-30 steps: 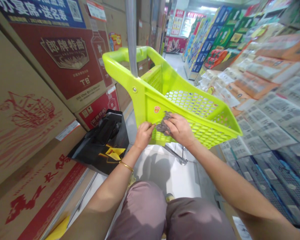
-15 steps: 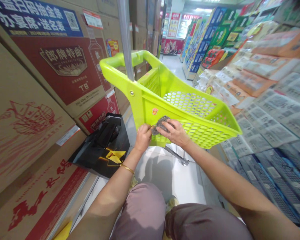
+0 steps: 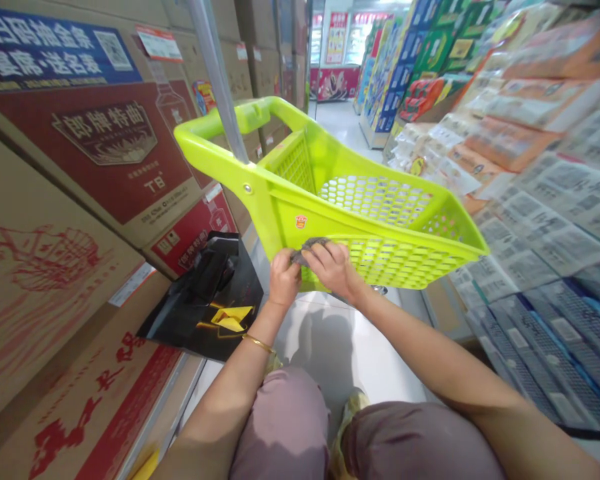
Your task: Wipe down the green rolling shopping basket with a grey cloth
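Note:
A lime-green plastic shopping cart [image 3: 290,193] stands before me with its side turned toward me and a small red-orange sticker [image 3: 301,221] on it. My right hand [image 3: 333,267] is closed over a crumpled grey cloth [image 3: 311,243], pressing it against the lower side panel just under the sticker. My left hand [image 3: 285,277] is closed in a pinch at the cloth's left end, close to the cart's lower rear corner. Fingers cover most of the cloth. A metal pole [image 3: 219,80] rises past the cart's handle.
A black bag [image 3: 180,313] with a yellow patch sits on the left, beside stacked cartons [image 3: 100,150]. On the right, packaged goods [image 3: 545,200] are piled close to the cart's front. White tiled floor [image 3: 375,360] lies under the cart, and my knees are below my hands.
My right hand has shifted left toward my left hand, and the cloth is bunched more tightly under its fingers. The whole view has turned slightly, so the cart's handle appears farther left.

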Demonstrator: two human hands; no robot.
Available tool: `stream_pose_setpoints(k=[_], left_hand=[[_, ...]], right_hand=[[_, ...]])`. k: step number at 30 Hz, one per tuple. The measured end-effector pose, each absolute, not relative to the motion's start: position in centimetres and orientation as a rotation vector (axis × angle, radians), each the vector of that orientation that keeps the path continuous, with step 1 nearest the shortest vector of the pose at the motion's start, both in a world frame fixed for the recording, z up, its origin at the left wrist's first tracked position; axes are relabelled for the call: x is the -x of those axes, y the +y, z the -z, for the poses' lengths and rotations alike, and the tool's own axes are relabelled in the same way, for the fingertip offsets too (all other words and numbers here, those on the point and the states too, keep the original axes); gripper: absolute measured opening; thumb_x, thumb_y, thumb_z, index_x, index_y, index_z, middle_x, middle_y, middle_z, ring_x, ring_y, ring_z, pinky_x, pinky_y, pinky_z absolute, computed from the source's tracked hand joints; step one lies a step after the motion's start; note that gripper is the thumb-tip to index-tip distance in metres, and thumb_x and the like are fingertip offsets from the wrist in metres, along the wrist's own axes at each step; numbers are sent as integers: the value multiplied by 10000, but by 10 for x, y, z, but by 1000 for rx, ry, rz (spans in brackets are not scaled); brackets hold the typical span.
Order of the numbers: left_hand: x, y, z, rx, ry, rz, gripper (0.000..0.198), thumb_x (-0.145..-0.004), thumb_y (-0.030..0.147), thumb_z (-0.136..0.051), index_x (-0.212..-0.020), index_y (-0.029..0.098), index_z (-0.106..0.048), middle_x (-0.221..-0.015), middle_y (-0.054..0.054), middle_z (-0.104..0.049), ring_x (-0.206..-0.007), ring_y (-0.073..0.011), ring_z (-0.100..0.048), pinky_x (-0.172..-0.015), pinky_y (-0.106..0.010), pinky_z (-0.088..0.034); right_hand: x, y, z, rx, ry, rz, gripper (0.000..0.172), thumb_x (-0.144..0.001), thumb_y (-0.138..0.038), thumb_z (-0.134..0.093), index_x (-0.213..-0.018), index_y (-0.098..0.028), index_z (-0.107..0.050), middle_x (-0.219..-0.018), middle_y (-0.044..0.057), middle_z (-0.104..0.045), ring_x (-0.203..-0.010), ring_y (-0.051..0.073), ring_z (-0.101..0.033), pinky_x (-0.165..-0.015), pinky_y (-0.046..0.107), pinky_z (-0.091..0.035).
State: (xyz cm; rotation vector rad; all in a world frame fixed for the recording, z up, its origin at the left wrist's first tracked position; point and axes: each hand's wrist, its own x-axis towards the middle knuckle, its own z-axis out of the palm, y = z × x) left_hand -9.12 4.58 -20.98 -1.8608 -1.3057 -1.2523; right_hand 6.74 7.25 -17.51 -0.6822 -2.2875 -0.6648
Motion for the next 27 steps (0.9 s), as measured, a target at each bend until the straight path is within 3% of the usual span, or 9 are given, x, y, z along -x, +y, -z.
stream_pose_setpoints(k=[6, 11, 21, 27], left_hand=[[92, 47, 211, 1869, -1307, 1275, 262, -896, 145, -400, -1051, 212, -601, -1005, -81, -578, -961, -180, -550, -804, -337, -479], [90, 46, 209, 1847, -1290, 1266, 268, -895, 132, -397, -1044, 209, -606, -966, -79, -578, -927, -172, -552, -785, -319, -486], [89, 50, 222, 1810, -1399, 1274, 222, -891, 162, -412, -943, 180, -627, -971, -96, -597, -909, -176, -556, -766, -331, -466], [93, 49, 221, 1919, -1485, 1204, 235, -886, 180, -421, -816, 170, -646, -885, -85, -615, -806, -163, -550, -730, -317, -434]], right_hand=[[-78, 68, 216, 559, -2352, 768, 188, -900, -210, -454, -982, -226, -623, -968, 26, -641, -918, 155, -469, -786, 308, -340], [-87, 66, 227, 515, -2490, 689, 175, -901, -202, -460, -944, -238, -626, -961, 15, -639, -905, 140, -471, -771, 293, -345], [-77, 73, 151, 686, -2088, 708, 258, -906, -247, -473, -1133, -288, -589, -1036, 41, -612, -1065, 187, -401, -902, 345, -305], [-73, 74, 166, 613, -2104, 773, 231, -886, -223, -502, -1085, -272, -611, -1038, 29, -629, -992, 192, -411, -843, 351, -313]])
